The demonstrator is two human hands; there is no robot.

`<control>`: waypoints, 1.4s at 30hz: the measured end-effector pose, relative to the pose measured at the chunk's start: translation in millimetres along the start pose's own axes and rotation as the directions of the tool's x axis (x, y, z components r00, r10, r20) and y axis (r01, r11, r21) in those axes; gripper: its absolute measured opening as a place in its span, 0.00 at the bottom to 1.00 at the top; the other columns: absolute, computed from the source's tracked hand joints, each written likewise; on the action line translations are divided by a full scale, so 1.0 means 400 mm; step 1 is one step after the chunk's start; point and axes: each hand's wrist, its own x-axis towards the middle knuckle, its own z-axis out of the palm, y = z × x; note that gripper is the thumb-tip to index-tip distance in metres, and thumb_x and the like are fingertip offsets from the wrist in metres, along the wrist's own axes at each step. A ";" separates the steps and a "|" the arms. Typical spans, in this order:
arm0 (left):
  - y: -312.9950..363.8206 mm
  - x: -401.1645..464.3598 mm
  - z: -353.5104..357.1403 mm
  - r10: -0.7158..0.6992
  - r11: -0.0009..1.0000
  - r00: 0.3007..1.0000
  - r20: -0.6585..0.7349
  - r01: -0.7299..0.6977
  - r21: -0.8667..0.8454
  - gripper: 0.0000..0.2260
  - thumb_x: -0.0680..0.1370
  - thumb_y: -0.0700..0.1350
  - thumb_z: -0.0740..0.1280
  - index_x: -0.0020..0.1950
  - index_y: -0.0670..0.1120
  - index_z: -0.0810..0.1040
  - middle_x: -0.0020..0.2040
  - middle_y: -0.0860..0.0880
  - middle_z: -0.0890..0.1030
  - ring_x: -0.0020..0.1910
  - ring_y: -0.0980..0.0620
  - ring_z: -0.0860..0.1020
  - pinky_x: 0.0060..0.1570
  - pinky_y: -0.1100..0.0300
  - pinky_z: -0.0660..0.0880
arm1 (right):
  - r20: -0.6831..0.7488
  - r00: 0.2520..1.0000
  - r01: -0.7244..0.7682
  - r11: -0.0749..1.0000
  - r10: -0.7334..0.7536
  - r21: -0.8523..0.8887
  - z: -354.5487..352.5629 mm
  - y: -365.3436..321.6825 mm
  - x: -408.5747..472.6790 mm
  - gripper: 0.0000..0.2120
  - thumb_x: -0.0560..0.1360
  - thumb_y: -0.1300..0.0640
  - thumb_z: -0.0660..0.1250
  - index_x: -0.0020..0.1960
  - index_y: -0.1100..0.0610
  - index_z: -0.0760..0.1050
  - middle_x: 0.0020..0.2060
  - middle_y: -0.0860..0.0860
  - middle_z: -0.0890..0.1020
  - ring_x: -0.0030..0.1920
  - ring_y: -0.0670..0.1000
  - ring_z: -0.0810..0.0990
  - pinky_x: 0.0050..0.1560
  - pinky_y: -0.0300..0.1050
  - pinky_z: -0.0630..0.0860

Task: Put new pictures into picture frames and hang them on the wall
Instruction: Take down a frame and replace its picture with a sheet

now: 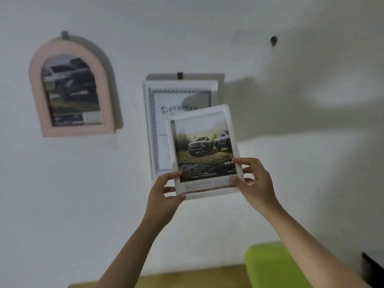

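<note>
I hold a white rectangular picture frame (202, 150) with a picture of two off-road trucks up in front of the wall. My left hand (166, 191) grips its lower left corner. My right hand (252, 179) grips its lower right edge, thumb on the front. Behind it a white frame with a document (158, 121) hangs on a dark hook (180, 75). A pink arched frame (71, 88) holding a truck picture hangs at the left. A bare dark hook (273, 40) sticks out of the wall at the upper right.
The white wall (291, 183) fills the view, with shadows of my arms on its right side. A lime-green cushion (270, 265) and a wooden surface (187, 277) lie below. A dark object (372, 265) sits at the lower right edge.
</note>
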 end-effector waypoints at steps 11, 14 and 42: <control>-0.326 -0.391 -0.290 -0.387 0.916 0.904 0.182 0.354 0.187 0.23 0.70 0.33 0.68 0.56 0.58 0.74 0.58 0.59 0.75 0.49 0.55 0.76 0.38 0.67 0.75 | 0.008 0.908 -0.406 0.872 0.419 0.273 0.343 0.005 -0.521 0.16 0.77 0.69 0.61 0.54 0.51 0.78 0.51 0.41 0.82 0.55 0.37 0.77 0.54 0.28 0.71; -0.386 -0.468 -0.320 -0.501 0.861 0.832 0.239 0.450 0.239 0.22 0.70 0.32 0.68 0.57 0.55 0.73 0.57 0.55 0.75 0.47 0.58 0.75 0.35 0.69 0.75 | 0.006 0.857 -0.498 0.823 0.516 0.273 0.384 0.004 -0.620 0.18 0.75 0.71 0.62 0.53 0.50 0.79 0.50 0.40 0.83 0.53 0.37 0.78 0.53 0.28 0.72; -0.326 -0.458 -0.186 -0.479 0.874 0.868 0.130 0.459 0.158 0.16 0.64 0.48 0.78 0.46 0.60 0.78 0.47 0.55 0.80 0.41 0.49 0.82 0.45 0.48 0.81 | 0.157 0.771 -0.627 0.695 0.617 0.351 0.439 -0.051 -0.831 0.18 0.76 0.71 0.62 0.61 0.54 0.76 0.56 0.49 0.82 0.59 0.45 0.79 0.56 0.37 0.75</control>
